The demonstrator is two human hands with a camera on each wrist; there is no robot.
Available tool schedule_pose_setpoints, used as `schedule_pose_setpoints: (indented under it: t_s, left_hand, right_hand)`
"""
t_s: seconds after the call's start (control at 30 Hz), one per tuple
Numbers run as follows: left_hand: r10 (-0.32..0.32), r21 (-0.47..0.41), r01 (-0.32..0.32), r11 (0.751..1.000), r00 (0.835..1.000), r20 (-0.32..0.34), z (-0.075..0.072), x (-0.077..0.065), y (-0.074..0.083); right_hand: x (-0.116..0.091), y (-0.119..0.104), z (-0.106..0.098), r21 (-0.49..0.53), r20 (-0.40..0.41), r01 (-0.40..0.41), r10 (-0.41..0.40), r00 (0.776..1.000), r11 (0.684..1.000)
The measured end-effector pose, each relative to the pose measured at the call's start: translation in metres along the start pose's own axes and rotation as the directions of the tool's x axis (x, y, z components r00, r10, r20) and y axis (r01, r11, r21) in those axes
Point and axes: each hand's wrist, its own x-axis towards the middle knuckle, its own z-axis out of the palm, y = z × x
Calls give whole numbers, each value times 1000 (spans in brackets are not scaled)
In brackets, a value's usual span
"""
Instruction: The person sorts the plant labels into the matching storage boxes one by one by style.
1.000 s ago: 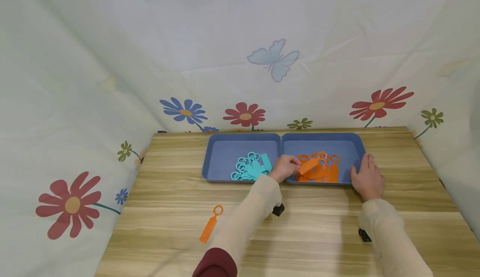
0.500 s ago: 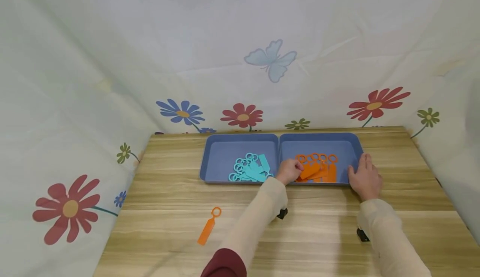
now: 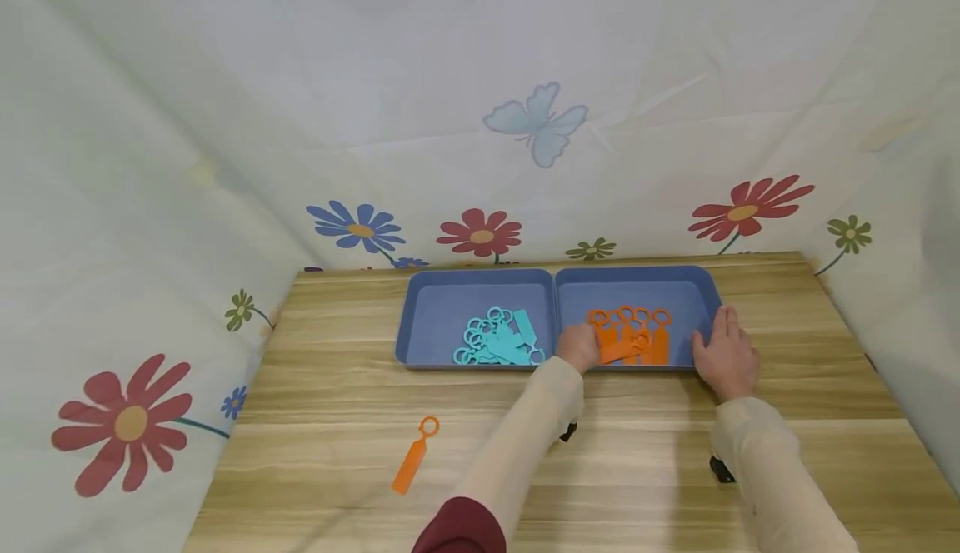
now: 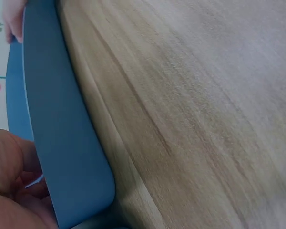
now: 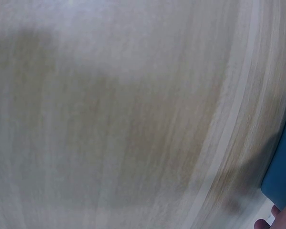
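Observation:
My left hand (image 3: 578, 347) is inside the front left corner of the right blue tray (image 3: 637, 275), fingers curled at the end of an orange ring-ended tag (image 3: 621, 350). That tag lies crosswise over several other orange tags (image 3: 660, 345), its ring toward the right. In the left wrist view the left hand's curled fingers (image 4: 33, 202) are partly hidden behind the tray wall (image 4: 69, 143). My right hand (image 3: 727, 361) rests at the tray's front right corner, its fingers extended along the outer side and the thumb at the rim.
Adjoining on the left is a second blue tray (image 3: 480, 278), with a pile of turquoise ring-ended tags (image 3: 502, 341). A single orange tag (image 3: 409, 466) lies on the wooden table (image 3: 330, 403) in front. A flower-printed sheet (image 3: 420, 120) hangs behind the table.
My left hand has gone lower into the right tray, and the orange tag it pinched has turned and come down onto the pile. The right hand stays at the tray's corner.

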Motion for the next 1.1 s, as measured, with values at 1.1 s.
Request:
schedule_pose_setpoints:
  t_s: [1.1]
  left_hand:
    - [261, 71, -258, 964, 965, -38, -25, -7, -8]
  right_hand:
    - [-1, 0, 3, 13, -32, 9, -9, 999, 1000]
